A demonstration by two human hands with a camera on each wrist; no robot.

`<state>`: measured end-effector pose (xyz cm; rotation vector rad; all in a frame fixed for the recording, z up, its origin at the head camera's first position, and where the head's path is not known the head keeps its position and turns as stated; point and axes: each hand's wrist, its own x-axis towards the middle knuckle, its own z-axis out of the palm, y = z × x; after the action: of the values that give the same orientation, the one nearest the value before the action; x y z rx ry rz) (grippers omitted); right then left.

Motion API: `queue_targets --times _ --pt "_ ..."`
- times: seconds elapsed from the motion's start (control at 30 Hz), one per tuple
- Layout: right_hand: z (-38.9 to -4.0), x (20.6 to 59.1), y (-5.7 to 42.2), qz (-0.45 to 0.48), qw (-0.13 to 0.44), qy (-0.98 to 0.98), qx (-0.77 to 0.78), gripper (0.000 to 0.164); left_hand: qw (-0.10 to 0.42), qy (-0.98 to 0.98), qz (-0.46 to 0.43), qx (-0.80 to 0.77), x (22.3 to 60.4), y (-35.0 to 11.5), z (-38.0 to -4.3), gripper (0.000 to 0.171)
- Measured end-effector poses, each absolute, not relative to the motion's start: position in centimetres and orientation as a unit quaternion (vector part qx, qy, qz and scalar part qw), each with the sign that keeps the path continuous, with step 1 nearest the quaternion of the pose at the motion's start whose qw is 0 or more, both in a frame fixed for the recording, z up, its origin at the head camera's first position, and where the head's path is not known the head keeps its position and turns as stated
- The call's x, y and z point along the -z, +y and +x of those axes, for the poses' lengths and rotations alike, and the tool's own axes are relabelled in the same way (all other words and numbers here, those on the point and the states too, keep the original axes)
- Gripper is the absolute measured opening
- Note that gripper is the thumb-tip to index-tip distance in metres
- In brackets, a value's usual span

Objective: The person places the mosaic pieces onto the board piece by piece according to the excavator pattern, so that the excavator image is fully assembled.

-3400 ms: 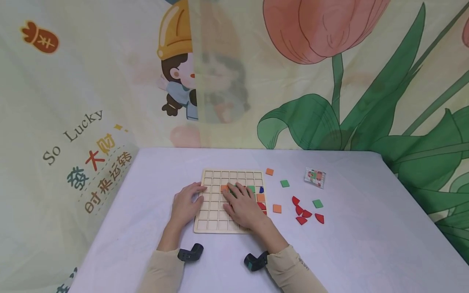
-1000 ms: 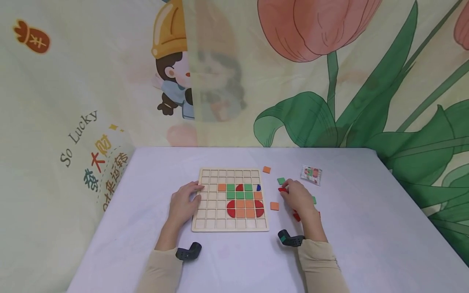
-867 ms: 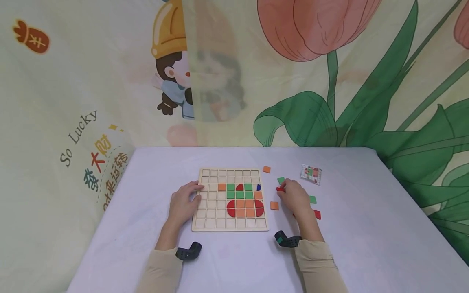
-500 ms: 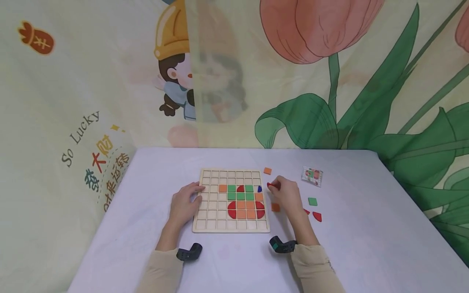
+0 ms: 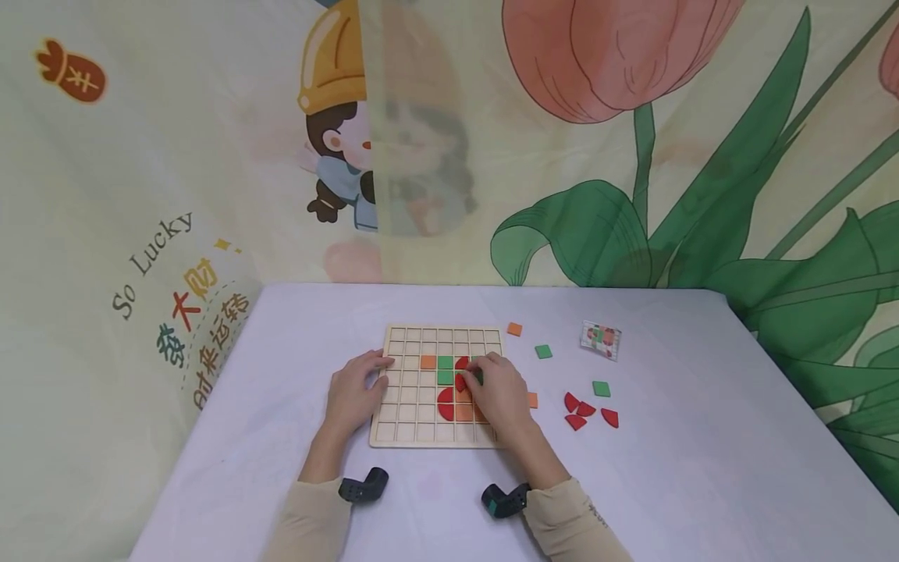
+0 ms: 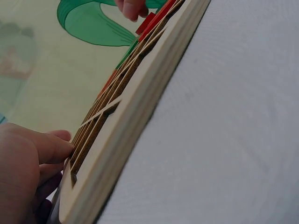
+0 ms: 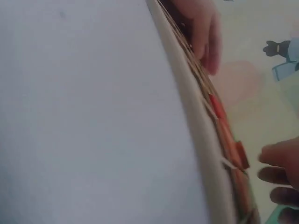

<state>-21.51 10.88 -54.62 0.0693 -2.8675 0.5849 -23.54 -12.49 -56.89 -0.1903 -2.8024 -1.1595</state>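
A square wooden grid board [image 5: 400, 433] lies on the table, with orange, green and red pieces set in its cells. My left hand [image 5: 354, 390] rests at its left edge, fingertips touching the rim. Over the right half is my right hand [image 5: 497, 390], its fingers loosely bent and covering several cells. Just below its fingertips a red quarter-circle tile [image 5: 460, 382] sits tilted on the grid. In the right wrist view that red tile [image 7: 242, 155] stands proud of the board, with a gap between it and the fingers [image 7: 280, 154].
Right of the board lie several loose red quarter-circle tiles [image 5: 585, 409], a green square [image 5: 601, 389], another green square [image 5: 544, 352] and an orange square [image 5: 515, 329]. A small printed pattern packet [image 5: 600, 340] is farther back.
My right hand has carried a red quarter-circle tile from the loose pieces leftward over the board; its fingers now stand apart from the tile. My left hand has stayed at the board's left edge.
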Motion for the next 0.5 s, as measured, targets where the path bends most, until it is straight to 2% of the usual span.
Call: queue_targets --times 0.1,0.23,0.37,0.5 --pt "-21.4 53.6 11.9 0.113 0.078 -0.977 -0.16 0.017 0.051 -0.92 -0.064 0.383 56.8 -12.5 -23.5 0.032" --pt "-21.0 52.2 13.1 0.215 0.0 -0.969 -0.124 0.027 0.047 -0.921 -0.069 0.38 56.8 -12.5 -23.6 0.032" --pt "-20.6 52.3 12.4 0.218 -0.043 -0.971 -0.086 0.04 0.05 -0.922 -0.067 0.378 56.9 -12.6 -23.7 0.032" --pt "-20.4 53.7 10.8 0.189 -0.033 -0.98 -0.058 0.049 0.047 -0.921 -0.064 0.382 56.9 -12.6 -23.6 0.032"
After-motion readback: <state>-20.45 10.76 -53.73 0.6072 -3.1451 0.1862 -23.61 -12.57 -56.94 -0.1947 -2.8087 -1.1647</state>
